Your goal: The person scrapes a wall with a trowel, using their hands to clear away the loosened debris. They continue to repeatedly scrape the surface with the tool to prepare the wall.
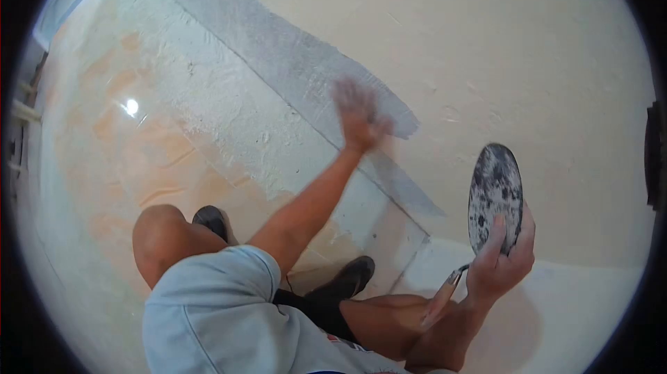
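My left hand (361, 117) reaches out over a dark grey patch (306, 61) on the beige surface, smeared by motion. Its thumb stands apart from the stretched fingers, and nothing shows in it. In my right hand (504, 263) is a trowel (495, 190) with a long oval blade, black and speckled with whitish residue. The thumb presses on the blade's face while the fingers wrap its right edge and back. The trowel's wooden handle (441, 297) slants down to the left beside my wrist, its dark neck partly hidden by the hand.
A seam (243, 61) runs diagonally along the grey patch. Left of it, the floor (167, 144) has orange areas and rough white smears. Beneath me are my dark shoes (351, 277) and bent knee (160, 238). A dark object (652, 158) stands at the right edge.
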The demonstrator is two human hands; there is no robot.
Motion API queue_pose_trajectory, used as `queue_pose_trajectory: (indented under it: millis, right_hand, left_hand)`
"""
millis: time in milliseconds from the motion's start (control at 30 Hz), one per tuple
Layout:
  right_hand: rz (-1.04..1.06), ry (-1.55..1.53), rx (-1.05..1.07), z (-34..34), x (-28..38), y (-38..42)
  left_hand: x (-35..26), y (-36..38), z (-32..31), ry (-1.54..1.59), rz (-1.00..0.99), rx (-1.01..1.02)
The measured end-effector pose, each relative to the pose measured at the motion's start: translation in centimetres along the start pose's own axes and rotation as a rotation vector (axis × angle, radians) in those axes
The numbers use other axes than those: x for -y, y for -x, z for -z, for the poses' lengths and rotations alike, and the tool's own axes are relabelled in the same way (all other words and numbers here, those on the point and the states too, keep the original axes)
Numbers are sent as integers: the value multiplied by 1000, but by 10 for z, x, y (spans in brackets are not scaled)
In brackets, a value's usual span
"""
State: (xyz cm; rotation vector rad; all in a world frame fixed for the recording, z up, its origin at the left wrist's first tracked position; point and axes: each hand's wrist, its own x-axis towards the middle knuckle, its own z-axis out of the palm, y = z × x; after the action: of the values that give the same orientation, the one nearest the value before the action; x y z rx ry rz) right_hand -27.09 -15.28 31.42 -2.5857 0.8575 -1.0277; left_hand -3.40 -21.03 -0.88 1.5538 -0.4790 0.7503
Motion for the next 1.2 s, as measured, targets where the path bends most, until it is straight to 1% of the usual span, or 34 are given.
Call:
queue_pose_trajectory:
  millis: [33,67,100,133,200,233,267,300,333,367,400,467,500,533,600,633,667,733,767,833,867,900,933,967,1000,1033,1067,1100,1133,1167,1200]
  right_hand:
    - [-9,24,-29,0,-3,1]
    - [-24,50,-61,0,-7,3]
    - [74,124,-70,1,-16,4]
    - [76,121,-62,1,-18,6]
    - [62,94,-55,-2,-25,10]
    - [28,71,-12,-2,-29,14]
    - [34,54,-15,-3,-31,12]
    - [18,52,8,-5,-30,13]
    - [-3,49,30,-4,-31,17]
    - [-22,11,53,-2,-37,20]
    - [-7,-9,33,-3,-38,26]
    - [58,-28,-17,-5,-39,22]
    - [79,-18,-2,-5,-41,20]
    - [80,-17,7,-2,-43,13]
    - [87,-71,107,2,-45,3]
    - [68,-92,149,4,-46,0]
    - [68,-89,160,8,-47,-2]
    - [73,-78,202,12,-48,-3]
    - [82,-77,196,13,-51,-6]
    - [151,-96,250,13,-60,-12]
    - [105,-164,279,11,-59,-14]
    - [124,-186,327,14,-62,-17]
    - [141,-211,378,15,-68,-22]
    - [293,-137,427,17,-73,-31]
    - [315,-150,432,17,-74,-39]
    - [335,-179,500,17,-77,-46]
    - [349,-211,569,15,-80,-52]
    - [300,-272,602,16,-69,-52]
    - [302,-292,613,16,-72,-56]
    - [311,-320,671,19,-68,-61]
    - [317,-350,727,20,-63,-68]
  left_hand:
    - [30,-21,6,6,172,-149]
    - [71,-45,9,92,540,-259]
    - [99,-58,10,187,904,-371]
    - [90,-63,15,180,907,-376]
    - [71,-81,14,221,757,-234]
    - [91,-53,-17,-143,385,-178]
    - [30,-56,-21,-32,284,-177]
    - [-48,-49,-12,82,184,-174]
    - [-93,-28,-5,114,119,-54]
    - [-115,-12,0,140,45,66]
    - [-111,-10,4,138,17,50]
    - [-87,3,6,-17,-215,247]
    - [-63,-12,6,-23,-239,236]
    - [-48,-41,9,-24,-58,125]
    - [-17,-121,14,-12,299,-83]
    - [9,-161,17,21,479,-156]
    - [81,-188,11,-79,540,-146]
    - [54,-252,52,116,945,-246]
    - [59,-246,47,124,942,-252]
    - [83,-215,21,-303,461,-27]
    - [71,-179,1,-202,240,-86]
    - [3,-149,-4,-131,207,-83]
    - [-71,-121,5,8,228,-19]
    - [-106,-81,4,-1,168,124]
    - [-124,-30,-10,-46,98,236]
    - [-153,7,1,-110,26,492]
    - [-176,44,20,135,81,623]
    - [-185,86,38,279,259,1003]
    - [-204,129,44,383,308,885]
    - [-243,123,75,149,114,859]
    - [-262,112,88,251,283,1191]
